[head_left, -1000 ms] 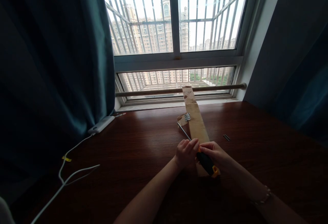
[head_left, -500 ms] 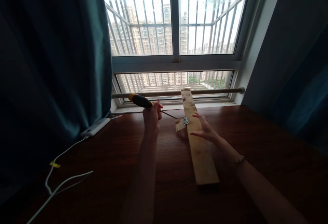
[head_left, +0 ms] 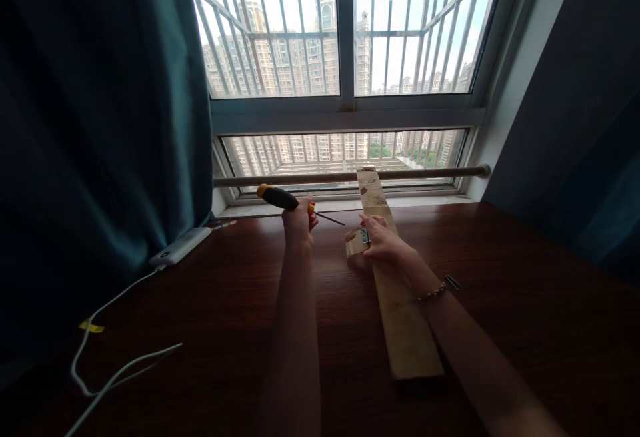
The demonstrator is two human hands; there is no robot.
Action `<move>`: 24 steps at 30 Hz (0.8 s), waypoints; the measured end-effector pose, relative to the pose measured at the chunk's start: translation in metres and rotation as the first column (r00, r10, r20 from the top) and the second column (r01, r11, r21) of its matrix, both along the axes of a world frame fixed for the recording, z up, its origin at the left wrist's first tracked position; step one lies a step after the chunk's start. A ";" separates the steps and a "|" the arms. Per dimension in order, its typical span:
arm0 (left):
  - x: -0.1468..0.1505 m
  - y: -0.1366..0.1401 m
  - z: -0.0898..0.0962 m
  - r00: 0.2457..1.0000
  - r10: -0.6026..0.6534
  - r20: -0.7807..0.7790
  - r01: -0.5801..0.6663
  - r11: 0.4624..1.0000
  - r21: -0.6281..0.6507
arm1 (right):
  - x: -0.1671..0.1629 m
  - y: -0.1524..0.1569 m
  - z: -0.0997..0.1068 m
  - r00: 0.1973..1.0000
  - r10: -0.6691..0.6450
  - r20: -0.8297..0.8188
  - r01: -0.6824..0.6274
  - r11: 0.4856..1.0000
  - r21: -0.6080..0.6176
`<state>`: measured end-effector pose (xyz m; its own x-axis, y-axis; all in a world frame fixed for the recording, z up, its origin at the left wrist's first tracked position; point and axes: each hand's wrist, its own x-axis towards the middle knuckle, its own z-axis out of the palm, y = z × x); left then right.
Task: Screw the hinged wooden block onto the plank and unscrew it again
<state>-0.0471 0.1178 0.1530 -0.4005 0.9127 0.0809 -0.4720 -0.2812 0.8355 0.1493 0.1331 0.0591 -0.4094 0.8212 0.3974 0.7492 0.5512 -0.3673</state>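
My left hand [head_left: 299, 222] is closed round a screwdriver [head_left: 278, 197] with a black and orange handle. Its thin shaft points right, and the tip stops short of a metal hinge [head_left: 365, 236]. The hinge joins the left edge of a long wooden board [head_left: 407, 330] to a short wooden piece [head_left: 355, 242]. Lying over the board, my right hand [head_left: 384, 237] pinches the hinge between thumb and forefinger, covering part of it. A bracelet circles the right wrist.
The board's far end leans up by a rail [head_left: 310, 178] under the barred window. Small metal screws or pins [head_left: 453, 282] lie right of my right wrist on the dark wooden table [head_left: 225, 304]. To the left are a white power strip [head_left: 181, 247], a white cable [head_left: 125, 364] and a curtain [head_left: 150, 90].
My right hand has moved left and closed from an open spread onto the hinge. The screwdriver tip has drawn back from the hinge. Metal pins have come into view beside the right wrist.
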 end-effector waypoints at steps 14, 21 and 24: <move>0.004 0.001 -0.004 0.991 -0.132 -0.023 0.133 0.991 0.028 | 0.003 0.016 -0.013 0.968 0.016 -0.250 -0.019 1.000 -0.011; 0.012 -0.002 -0.006 0.982 -0.084 -0.166 0.088 0.996 0.011 | 0.008 0.015 -0.006 0.948 -0.011 -0.319 -0.021 0.995 -0.097; 0.017 -0.003 -0.007 0.976 -0.101 -0.193 0.110 0.993 0.033 | 0.010 0.013 -0.005 0.933 -0.002 -0.359 -0.038 0.994 -0.105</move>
<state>-0.0303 0.1151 0.1458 -0.2754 0.9430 0.1869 -0.3343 -0.2763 0.9011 0.1589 0.1465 0.0541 -0.2713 0.8613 0.4296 0.5475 0.5052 -0.6671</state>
